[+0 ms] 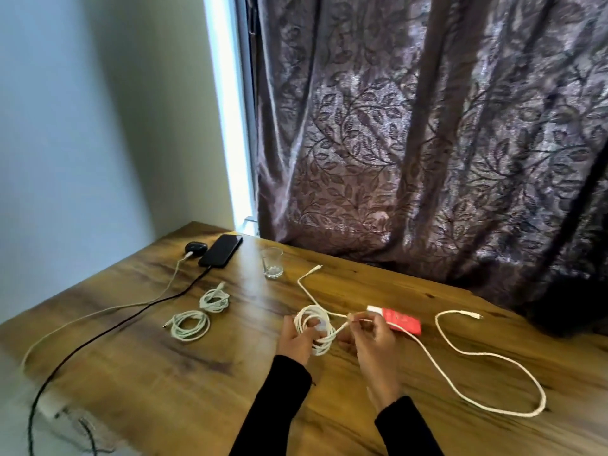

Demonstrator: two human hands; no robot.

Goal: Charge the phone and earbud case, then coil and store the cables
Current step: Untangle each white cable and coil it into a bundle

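Both hands [296, 340] [371, 337] coil cable [314, 327] beside red box [403, 320], glass [272, 262] beyond.

Both forearms wear long black sleeves ending at the wrists. Left hand [296, 340] and right hand [373, 340] are bare: no gloves, rings or watch visible

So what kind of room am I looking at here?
Probably a room at home: a wooden table against a patterned curtain over a window, with a phone charging and a drinking glass.
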